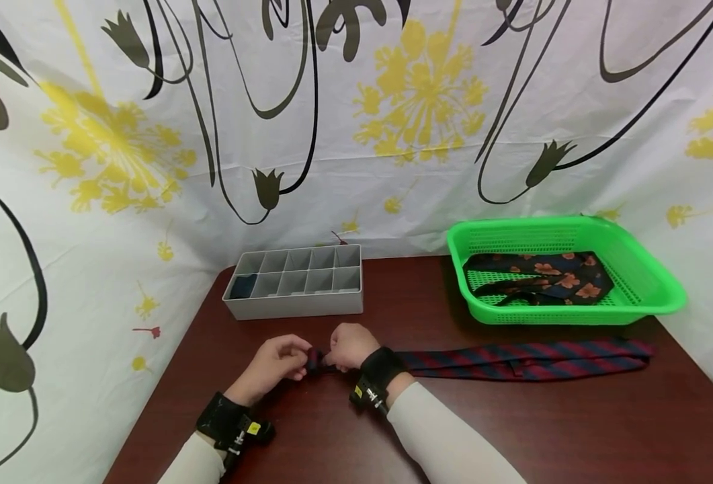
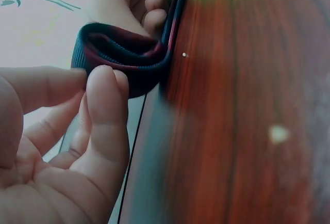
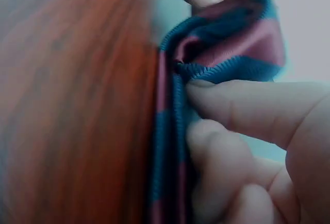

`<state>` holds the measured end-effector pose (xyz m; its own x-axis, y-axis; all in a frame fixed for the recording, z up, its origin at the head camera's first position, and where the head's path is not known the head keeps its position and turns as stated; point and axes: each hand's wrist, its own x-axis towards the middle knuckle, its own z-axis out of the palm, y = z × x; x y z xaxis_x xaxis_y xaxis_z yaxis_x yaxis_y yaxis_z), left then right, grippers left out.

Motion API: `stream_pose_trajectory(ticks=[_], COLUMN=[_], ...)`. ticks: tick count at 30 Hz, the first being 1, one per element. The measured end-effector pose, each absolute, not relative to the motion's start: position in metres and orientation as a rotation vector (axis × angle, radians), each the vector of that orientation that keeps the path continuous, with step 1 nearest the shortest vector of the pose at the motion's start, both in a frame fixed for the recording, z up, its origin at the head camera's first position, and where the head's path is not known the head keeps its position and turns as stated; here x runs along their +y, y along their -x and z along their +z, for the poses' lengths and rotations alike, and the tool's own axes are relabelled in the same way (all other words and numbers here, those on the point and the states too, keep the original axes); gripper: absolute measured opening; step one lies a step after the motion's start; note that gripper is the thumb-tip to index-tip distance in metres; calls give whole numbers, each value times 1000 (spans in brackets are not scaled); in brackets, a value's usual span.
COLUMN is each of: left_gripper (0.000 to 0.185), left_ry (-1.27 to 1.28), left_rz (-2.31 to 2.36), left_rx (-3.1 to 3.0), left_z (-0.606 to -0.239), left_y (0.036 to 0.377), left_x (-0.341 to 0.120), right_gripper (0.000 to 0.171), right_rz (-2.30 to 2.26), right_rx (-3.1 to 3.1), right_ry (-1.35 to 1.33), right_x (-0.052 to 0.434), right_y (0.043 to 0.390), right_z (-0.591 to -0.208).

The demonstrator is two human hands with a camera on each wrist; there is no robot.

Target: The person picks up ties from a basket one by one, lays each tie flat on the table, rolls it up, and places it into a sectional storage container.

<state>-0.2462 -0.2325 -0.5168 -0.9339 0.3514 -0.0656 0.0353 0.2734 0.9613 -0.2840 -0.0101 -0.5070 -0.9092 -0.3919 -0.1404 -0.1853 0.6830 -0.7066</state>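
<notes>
A navy and dark red striped necktie [image 1: 550, 359] lies lengthwise on the dark wooden table, folded double. Its left end is turned over into a loose roll, whose layered edge shows as a coil [image 2: 124, 48] in the left wrist view. My left hand [image 1: 277, 359] pinches the outer side of that roll between thumb and fingers. From the other side my right hand [image 1: 351, 346] holds the roll, its thumb [image 3: 232, 100] against the inner fold where the flat strip begins. The curled right fingers partly show below the thumb.
Behind the hands stands a grey divided box [image 1: 296, 306], with a dark folded piece [image 1: 244, 286] in its front left compartment. A green plastic basket [image 1: 652, 296] at the back right holds a dark necktie with orange flowers [image 1: 574, 279]. Patterned cloth [image 1: 332, 168] hangs behind the table [image 1: 483, 423].
</notes>
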Motion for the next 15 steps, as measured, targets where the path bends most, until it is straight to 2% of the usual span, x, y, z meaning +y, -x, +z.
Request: stream_pose_trajectory(ticks=[6, 9, 13, 15], left_gripper=[23, 21, 21, 21], left_ry=[-381, -386, -410, -412], left_rz=[1665, 1627, 1573, 1551], left_rx=[2394, 2443, 2476, 2488], left_z=[-515, -516, -518, -519], left_y=[245, 246, 245, 244], left_x=[-230, -229, -226, -225], right_gripper=[47, 39, 17, 22], right_rz=[-872, -904, -1167, -1295], right_rx=[2848, 2779, 2404, 2189], right_ry=[499, 504, 525, 500], right_x=[-23, -19, -4, 3], right_y=[277, 281, 290, 295], right_z=[-512, -511, -505, -502])
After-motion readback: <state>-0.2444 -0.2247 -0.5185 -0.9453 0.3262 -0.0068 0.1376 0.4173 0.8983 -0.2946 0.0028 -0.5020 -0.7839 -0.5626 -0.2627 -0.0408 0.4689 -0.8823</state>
